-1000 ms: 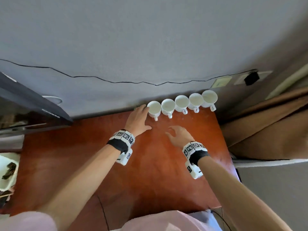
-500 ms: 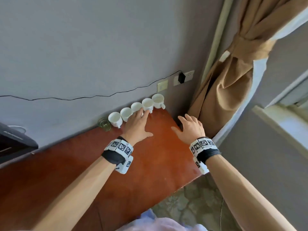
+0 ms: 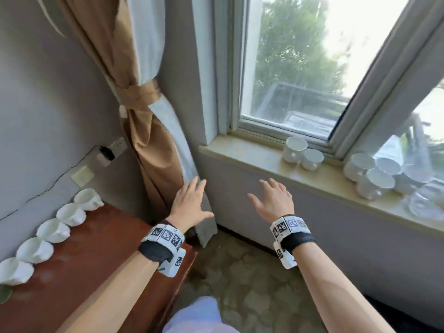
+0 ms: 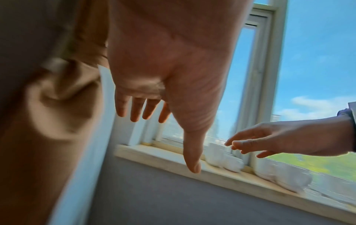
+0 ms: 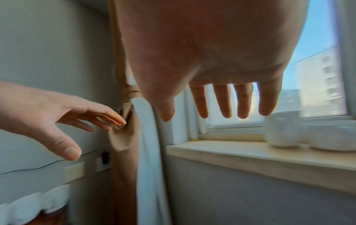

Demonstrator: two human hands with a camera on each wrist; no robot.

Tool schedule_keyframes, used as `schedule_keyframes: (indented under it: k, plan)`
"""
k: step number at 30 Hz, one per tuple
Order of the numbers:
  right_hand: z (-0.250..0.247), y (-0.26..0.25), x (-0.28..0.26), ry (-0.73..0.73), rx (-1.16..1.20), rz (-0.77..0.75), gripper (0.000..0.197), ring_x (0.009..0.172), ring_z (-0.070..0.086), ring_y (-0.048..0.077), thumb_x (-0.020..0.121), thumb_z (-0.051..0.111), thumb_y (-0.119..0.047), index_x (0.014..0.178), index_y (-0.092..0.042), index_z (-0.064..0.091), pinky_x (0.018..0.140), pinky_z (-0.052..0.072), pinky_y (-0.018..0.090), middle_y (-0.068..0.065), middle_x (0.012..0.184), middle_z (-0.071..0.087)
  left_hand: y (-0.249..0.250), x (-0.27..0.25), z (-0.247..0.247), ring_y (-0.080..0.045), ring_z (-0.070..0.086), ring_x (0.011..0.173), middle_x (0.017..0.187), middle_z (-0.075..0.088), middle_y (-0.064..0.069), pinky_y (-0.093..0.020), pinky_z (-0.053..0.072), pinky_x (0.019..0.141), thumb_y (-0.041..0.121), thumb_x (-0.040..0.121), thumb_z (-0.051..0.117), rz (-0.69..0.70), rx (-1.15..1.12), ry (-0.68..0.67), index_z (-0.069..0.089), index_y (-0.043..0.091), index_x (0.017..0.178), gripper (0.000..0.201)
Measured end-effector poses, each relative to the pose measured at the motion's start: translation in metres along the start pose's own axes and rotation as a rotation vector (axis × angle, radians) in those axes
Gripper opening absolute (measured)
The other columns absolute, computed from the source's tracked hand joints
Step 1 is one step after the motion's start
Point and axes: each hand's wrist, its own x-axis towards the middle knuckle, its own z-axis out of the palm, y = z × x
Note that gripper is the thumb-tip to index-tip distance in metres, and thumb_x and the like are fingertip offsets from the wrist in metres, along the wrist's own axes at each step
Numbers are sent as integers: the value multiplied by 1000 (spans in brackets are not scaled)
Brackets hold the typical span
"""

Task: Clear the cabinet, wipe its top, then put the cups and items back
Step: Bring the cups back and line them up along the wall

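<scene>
Both hands are empty with fingers spread wide, the left hand (image 3: 189,205) and right hand (image 3: 274,200) reaching toward the windowsill (image 3: 240,152). More white cups (image 3: 302,152) wait there, probably parked for wiping. Five cups (image 3: 58,230) already line the cabinet (image 3: 91,255) by the wall.

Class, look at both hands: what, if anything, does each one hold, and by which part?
Nothing is held. The left hand and the right hand are both empty, fingers spread, in the air below the windowsill.

A reddish-brown wooden cabinet top (image 3: 96,255) at eight o'clock is carrying five white ceramic cups (image 3: 49,230); a pale stone windowsill (image 3: 252,155) at two o'clock is bearing more white cups (image 3: 374,175).
</scene>
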Motion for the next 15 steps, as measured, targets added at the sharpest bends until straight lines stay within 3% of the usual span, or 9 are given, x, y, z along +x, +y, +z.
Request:
schedule_keyframes:
  k: [4, 9, 15]
  plan:
    - [-25, 86, -2, 50, 49, 209, 64, 133, 45, 30, 93, 53, -63, 143, -22, 49, 107, 41, 45, 4, 143, 52, 81, 64, 14, -29, 23, 153, 168, 18, -9, -42, 25, 122, 60, 78, 79, 142, -21, -35, 19, 18, 162, 111]
    - [-41, 160, 24, 93, 106, 394, 61, 129, 47, 30, 95, 55, -60, 142, -21, 50, 100, 45, 45, 4, 139, 52, 166, 149, 35, -26, 44, 137, 151, 43, -6, -39, 39, 112, 59, 83, 75, 298, -29, 4, 33, 14, 153, 92]
    - [-44, 209, 95, 65, 158, 486, 63, 132, 46, 30, 95, 56, -57, 146, -21, 46, 102, 46, 44, 5, 144, 50, 229, 241, 58, -28, 55, 119, 128, 57, -8, -40, 51, 96, 58, 87, 71, 302, -36, -4, 46, 12, 135, 71]
